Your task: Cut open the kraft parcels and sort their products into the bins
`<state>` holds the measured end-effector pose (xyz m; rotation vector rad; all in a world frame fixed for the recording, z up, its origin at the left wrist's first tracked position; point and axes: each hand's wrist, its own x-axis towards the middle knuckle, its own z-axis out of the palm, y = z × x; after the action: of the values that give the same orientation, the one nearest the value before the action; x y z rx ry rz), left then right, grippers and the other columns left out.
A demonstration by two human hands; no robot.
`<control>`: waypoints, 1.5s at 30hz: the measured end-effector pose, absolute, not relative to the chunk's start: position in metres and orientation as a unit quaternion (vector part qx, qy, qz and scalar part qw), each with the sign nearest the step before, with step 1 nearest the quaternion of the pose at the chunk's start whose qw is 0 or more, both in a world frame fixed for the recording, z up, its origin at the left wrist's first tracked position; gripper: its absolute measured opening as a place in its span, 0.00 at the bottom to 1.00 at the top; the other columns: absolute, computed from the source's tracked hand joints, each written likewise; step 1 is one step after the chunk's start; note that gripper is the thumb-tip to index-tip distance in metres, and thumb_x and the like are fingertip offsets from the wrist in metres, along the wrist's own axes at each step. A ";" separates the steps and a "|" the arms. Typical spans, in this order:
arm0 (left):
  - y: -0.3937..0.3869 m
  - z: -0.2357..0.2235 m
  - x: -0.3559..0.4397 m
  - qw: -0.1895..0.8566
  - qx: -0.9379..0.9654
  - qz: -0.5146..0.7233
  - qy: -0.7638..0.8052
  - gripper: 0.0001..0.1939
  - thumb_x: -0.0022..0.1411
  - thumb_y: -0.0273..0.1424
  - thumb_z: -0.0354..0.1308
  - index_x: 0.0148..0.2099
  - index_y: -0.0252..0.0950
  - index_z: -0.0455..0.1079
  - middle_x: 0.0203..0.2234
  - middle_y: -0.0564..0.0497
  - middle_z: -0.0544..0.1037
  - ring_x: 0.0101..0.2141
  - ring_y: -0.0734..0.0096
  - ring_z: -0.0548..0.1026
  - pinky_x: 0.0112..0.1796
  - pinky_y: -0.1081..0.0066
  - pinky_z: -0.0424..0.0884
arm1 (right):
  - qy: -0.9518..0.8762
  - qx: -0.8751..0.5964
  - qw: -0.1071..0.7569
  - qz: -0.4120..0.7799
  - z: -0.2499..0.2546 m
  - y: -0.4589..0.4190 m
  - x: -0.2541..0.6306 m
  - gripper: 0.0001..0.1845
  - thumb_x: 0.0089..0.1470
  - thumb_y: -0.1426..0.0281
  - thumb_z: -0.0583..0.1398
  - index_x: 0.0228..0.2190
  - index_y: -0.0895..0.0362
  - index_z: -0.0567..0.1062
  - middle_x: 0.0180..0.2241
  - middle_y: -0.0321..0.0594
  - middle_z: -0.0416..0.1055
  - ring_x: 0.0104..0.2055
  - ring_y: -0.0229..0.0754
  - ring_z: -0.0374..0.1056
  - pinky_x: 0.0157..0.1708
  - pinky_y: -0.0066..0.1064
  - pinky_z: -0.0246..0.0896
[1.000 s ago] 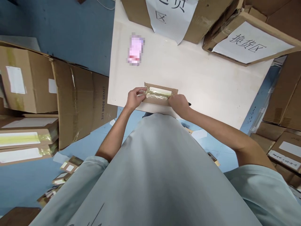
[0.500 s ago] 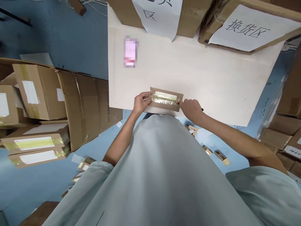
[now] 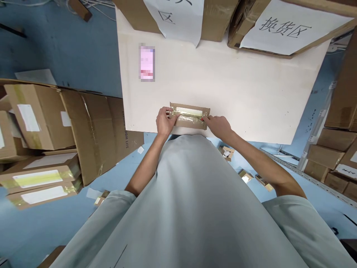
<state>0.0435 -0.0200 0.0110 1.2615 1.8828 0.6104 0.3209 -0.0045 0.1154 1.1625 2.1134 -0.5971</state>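
A small flat cardboard box point(image 3: 187, 123) lies near the front edge of the white table point(image 3: 245, 93). Shiny yellowish tape and a white label run along its top. My left hand point(image 3: 165, 121) grips the box's left end, thumb on top and fingers at the corner. At the opposite end, my right hand point(image 3: 219, 126) is closed with its fingertips against the tape. A slim tool's red tip point(image 3: 202, 119) pokes out of those fingers; the rest of the tool is hidden in the hand, so its kind is unclear.
A blurred-out pink rectangle point(image 3: 147, 62) lies at the table's left. Two large cartons with paper signs, one carton point(image 3: 219, 20) and an open one point(image 3: 235, 28), stand along the back. Left, a big carton point(image 3: 92, 130) holds taped parcels. More boxes point(image 3: 325, 156) are stacked at right.
The view has shifted. My right hand has turned, and the tool's dark rear end, seen earlier behind it, no longer shows. My left thumb reaches further over the box.
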 end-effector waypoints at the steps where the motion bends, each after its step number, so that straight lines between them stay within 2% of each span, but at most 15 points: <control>1: -0.019 0.010 0.042 0.381 0.499 0.244 0.739 0.16 0.64 0.40 0.76 0.47 0.43 0.74 0.52 0.47 0.85 0.48 0.56 0.83 0.51 0.58 0.82 | 0.806 0.440 0.323 -0.230 0.117 -0.001 0.316 0.28 0.73 0.84 0.51 0.69 0.62 0.69 0.53 0.58 0.83 0.51 0.53 0.82 0.38 0.37 0.56; 4: -0.019 0.006 0.040 0.380 0.504 0.257 0.732 0.14 0.67 0.41 0.73 0.47 0.44 0.73 0.51 0.47 0.83 0.48 0.58 0.82 0.48 0.62 0.81 | 0.796 0.441 0.339 -0.239 0.126 0.005 0.310 0.27 0.70 0.86 0.52 0.64 0.63 0.74 0.49 0.56 0.84 0.51 0.53 0.82 0.38 0.37 0.55; 8: -0.021 0.004 0.042 0.376 0.503 0.265 0.731 0.15 0.69 0.45 0.72 0.47 0.44 0.74 0.51 0.47 0.82 0.48 0.57 0.82 0.49 0.62 0.80 | 0.778 0.454 0.365 -0.236 0.142 0.006 0.324 0.27 0.67 0.88 0.55 0.61 0.60 0.77 0.46 0.52 0.85 0.47 0.51 0.82 0.39 0.36 0.54; 14: -0.023 0.003 0.044 0.380 0.496 0.265 0.734 0.15 0.69 0.46 0.72 0.47 0.44 0.74 0.51 0.47 0.82 0.48 0.58 0.82 0.49 0.62 0.80 | 0.769 0.459 0.385 -0.222 0.153 0.004 0.337 0.25 0.68 0.85 0.55 0.61 0.59 0.76 0.46 0.53 0.85 0.46 0.51 0.82 0.38 0.36 0.54; 19: -0.024 0.001 0.043 0.397 0.481 0.273 0.732 0.15 0.68 0.45 0.72 0.47 0.44 0.73 0.52 0.46 0.81 0.50 0.56 0.82 0.52 0.60 0.79 | 0.778 0.458 0.371 -0.218 0.144 -0.002 0.331 0.23 0.72 0.85 0.52 0.61 0.62 0.75 0.50 0.56 0.84 0.49 0.51 0.82 0.38 0.35 0.54; 23: -0.024 0.002 0.042 0.396 0.485 0.266 0.733 0.15 0.68 0.45 0.72 0.47 0.44 0.73 0.53 0.47 0.81 0.49 0.56 0.82 0.52 0.59 0.79 | 0.783 0.465 0.351 -0.216 0.130 -0.009 0.338 0.28 0.72 0.85 0.52 0.68 0.60 0.71 0.52 0.55 0.84 0.50 0.50 0.82 0.38 0.35 0.55; 26: -0.023 0.002 0.042 0.378 0.497 0.260 0.737 0.14 0.68 0.44 0.72 0.47 0.44 0.73 0.51 0.48 0.82 0.48 0.57 0.82 0.52 0.61 0.80 | 0.788 0.472 0.327 -0.223 0.121 -0.016 0.358 0.35 0.72 0.84 0.53 0.74 0.54 0.66 0.54 0.54 0.84 0.50 0.50 0.81 0.38 0.36 0.56; 28: -0.023 0.000 0.040 0.373 0.503 0.261 0.735 0.14 0.69 0.44 0.71 0.47 0.44 0.73 0.51 0.48 0.82 0.48 0.58 0.82 0.53 0.61 0.80 | 0.790 0.482 0.304 -0.227 0.117 -0.024 0.375 0.36 0.73 0.82 0.52 0.76 0.51 0.65 0.56 0.53 0.84 0.51 0.50 0.80 0.38 0.36 0.57; 32: -0.028 -0.001 0.038 0.366 0.524 0.258 0.724 0.15 0.73 0.45 0.69 0.51 0.43 0.72 0.54 0.44 0.81 0.53 0.54 0.82 0.57 0.56 0.80 | 0.744 0.588 0.196 -0.250 0.105 -0.050 0.406 0.27 0.81 0.69 0.49 0.74 0.48 0.70 0.55 0.49 0.85 0.51 0.52 0.81 0.38 0.36 0.62; 35: -0.032 0.006 0.044 0.314 0.591 0.236 0.705 0.20 0.77 0.48 0.64 0.60 0.42 0.72 0.65 0.36 0.75 0.67 0.46 0.75 0.68 0.46 0.73 | 0.628 0.708 0.031 -0.321 0.081 -0.072 0.413 0.27 0.82 0.58 0.47 0.69 0.49 0.74 0.49 0.45 0.88 0.43 0.52 0.83 0.41 0.36 0.70; 38: -0.030 0.019 0.065 0.283 0.712 0.175 0.619 0.35 0.75 0.52 0.66 0.74 0.41 0.65 0.77 0.32 0.64 0.79 0.38 0.59 0.76 0.36 0.60 | 0.485 0.755 -0.158 -0.412 0.048 -0.090 0.403 0.31 0.78 0.48 0.49 0.64 0.53 0.77 0.47 0.46 0.87 0.34 0.46 0.81 0.43 0.38 0.77; 41: -0.019 0.029 0.097 0.309 0.819 0.081 0.477 0.60 0.65 0.52 0.76 0.85 0.38 0.48 0.82 0.29 0.55 0.82 0.31 0.48 0.78 0.32 0.51 | 0.383 0.757 -0.264 -0.459 0.024 -0.102 0.385 0.36 0.72 0.40 0.52 0.57 0.55 0.79 0.45 0.45 0.87 0.31 0.41 0.79 0.38 0.36 0.78; 43: -0.009 0.031 0.116 0.320 0.855 0.029 0.407 0.68 0.61 0.46 0.80 0.87 0.33 0.41 0.82 0.26 0.53 0.82 0.28 0.47 0.78 0.33 0.48 | 0.344 0.756 -0.293 -0.473 0.018 -0.106 0.374 0.38 0.69 0.37 0.53 0.55 0.55 0.79 0.44 0.44 0.87 0.30 0.40 0.78 0.35 0.34 0.77; 45: -0.001 0.033 0.128 0.320 0.868 -0.001 0.380 0.68 0.60 0.37 0.78 0.87 0.30 0.39 0.81 0.24 0.56 0.81 0.26 0.51 0.78 0.33 0.48 | 0.320 0.754 -0.312 -0.482 0.018 -0.108 0.366 0.39 0.68 0.35 0.55 0.54 0.55 0.79 0.44 0.44 0.87 0.29 0.39 0.77 0.34 0.33 0.76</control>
<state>0.1276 -0.0006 0.0326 2.2802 0.9991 -0.0017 0.3656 -0.1082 0.0181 2.9960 1.2715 -1.9159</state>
